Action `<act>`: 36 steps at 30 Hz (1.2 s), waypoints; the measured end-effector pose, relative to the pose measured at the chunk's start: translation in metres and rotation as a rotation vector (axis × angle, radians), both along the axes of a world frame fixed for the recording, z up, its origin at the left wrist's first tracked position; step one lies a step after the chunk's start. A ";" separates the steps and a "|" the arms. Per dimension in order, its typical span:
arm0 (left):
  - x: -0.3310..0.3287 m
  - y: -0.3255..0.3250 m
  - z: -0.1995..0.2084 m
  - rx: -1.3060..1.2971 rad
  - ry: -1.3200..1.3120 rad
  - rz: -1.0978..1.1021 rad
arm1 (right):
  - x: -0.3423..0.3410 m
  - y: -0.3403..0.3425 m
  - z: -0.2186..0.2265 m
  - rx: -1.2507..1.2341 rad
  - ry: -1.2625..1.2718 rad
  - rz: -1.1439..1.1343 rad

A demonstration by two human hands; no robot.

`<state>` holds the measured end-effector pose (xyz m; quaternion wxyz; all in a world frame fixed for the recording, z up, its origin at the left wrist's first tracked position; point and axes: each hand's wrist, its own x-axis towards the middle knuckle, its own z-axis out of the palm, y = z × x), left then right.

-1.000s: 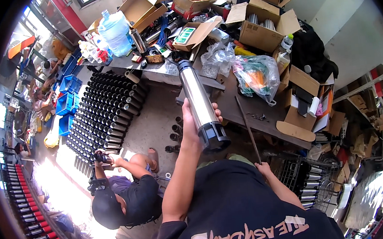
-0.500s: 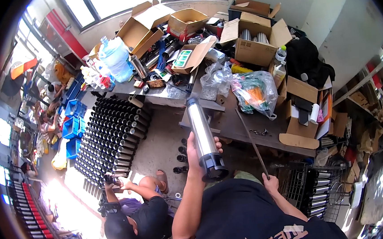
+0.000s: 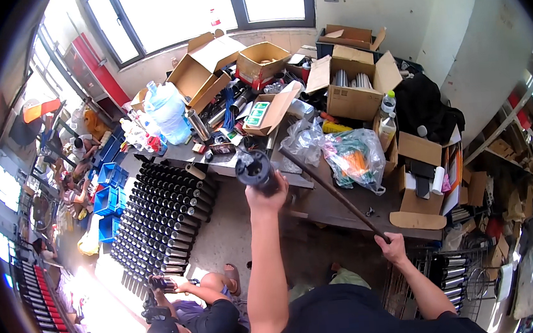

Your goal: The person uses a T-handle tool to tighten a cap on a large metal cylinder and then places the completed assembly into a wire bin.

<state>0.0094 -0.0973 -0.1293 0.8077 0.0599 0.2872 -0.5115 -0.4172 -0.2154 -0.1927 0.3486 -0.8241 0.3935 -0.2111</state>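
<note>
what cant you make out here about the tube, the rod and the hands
- Head view: the steel tube points at the camera, so only its black end shows; its length is hidden.
- Left hand covers the tube's underside.
- The rod tip by the tube is too thin to judge contact.
- Right hand hides the rod's lower end.

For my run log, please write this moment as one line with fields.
left hand: grips cylinder, end-on to camera | right hand: holds dark rod, slanting up-left | nearby: person crouching beside rows of cylinders
</note>
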 end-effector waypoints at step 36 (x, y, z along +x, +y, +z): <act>0.015 -0.032 0.076 0.553 0.638 -0.039 | 0.089 -0.175 0.122 -0.687 0.313 -0.251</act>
